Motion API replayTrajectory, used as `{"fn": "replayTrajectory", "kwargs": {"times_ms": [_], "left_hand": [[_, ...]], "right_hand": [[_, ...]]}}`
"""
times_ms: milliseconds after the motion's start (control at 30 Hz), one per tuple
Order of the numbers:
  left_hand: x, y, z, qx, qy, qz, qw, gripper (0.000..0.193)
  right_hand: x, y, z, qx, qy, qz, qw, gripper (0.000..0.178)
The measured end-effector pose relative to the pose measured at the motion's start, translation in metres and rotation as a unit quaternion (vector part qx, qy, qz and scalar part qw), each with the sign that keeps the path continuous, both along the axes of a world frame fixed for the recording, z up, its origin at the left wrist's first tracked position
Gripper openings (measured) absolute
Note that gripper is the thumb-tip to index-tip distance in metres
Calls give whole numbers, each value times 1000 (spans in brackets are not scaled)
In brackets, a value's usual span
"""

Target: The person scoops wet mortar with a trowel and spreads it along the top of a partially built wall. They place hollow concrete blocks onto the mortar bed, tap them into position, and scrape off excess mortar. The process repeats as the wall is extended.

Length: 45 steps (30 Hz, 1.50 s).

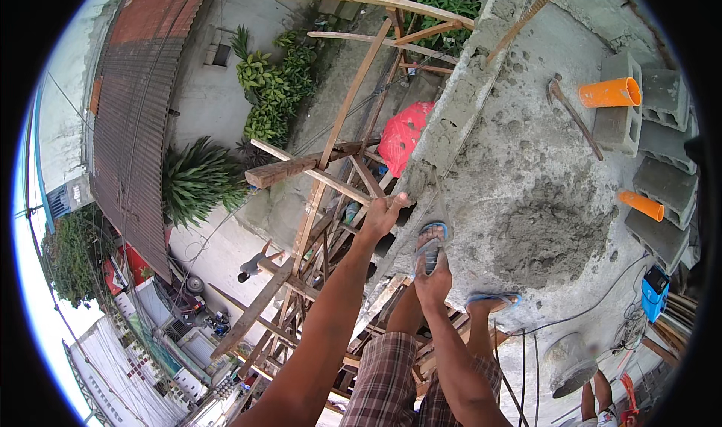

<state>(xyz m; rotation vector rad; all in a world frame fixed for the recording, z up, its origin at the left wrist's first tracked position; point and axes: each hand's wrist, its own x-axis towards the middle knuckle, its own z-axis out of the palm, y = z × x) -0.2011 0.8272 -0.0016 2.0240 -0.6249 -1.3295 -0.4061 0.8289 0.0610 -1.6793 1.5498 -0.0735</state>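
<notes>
My left hand [384,215] is at the edge of a narrow mortar-covered block wall [429,168], beside wooden scaffold poles. Its thumb points toward the wall top; the other fingers look curled and are partly hidden. Lower and to the right, my right hand [434,282] is closed around a dark, ridged object [431,258] that I cannot make out, close to my sandalled foot [432,234]. My other foot [492,302], in a blue-edged flip-flop, stands on the rough concrete slab. A heap of wet grey mortar [553,235] lies right of my hands.
A hammer [577,120] lies on the slab near orange pipes [608,93] and stacked hollow blocks [662,175]. Left of the wall, timber scaffolding [323,175] and a red sheet [402,137] overhang a drop. A bucket [569,361], cables and another person's legs [596,397] are lower right.
</notes>
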Motion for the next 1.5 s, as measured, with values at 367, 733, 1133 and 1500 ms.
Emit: {"fn": "replayTrajectory", "kwargs": {"times_ms": [367, 733, 1133, 1500], "left_hand": [[-41, 13, 7, -15, -72, 144, 987, 33], [-297, -50, -73, 68, 130, -108, 983, 49], [-312, 45, -244, 238, -564, -320, 723, 61], [-343, 4, -199, 240, -193, 46, 950, 61]], "right_hand": [[-147, 22, 4, 148, 87, 87, 981, 44], [-599, -262, -142, -71, 384, -201, 898, 29], [-650, -140, -226, -90, 278, -150, 945, 40], [-581, -112, -230, 24, 191, -230, 954, 46]]}}
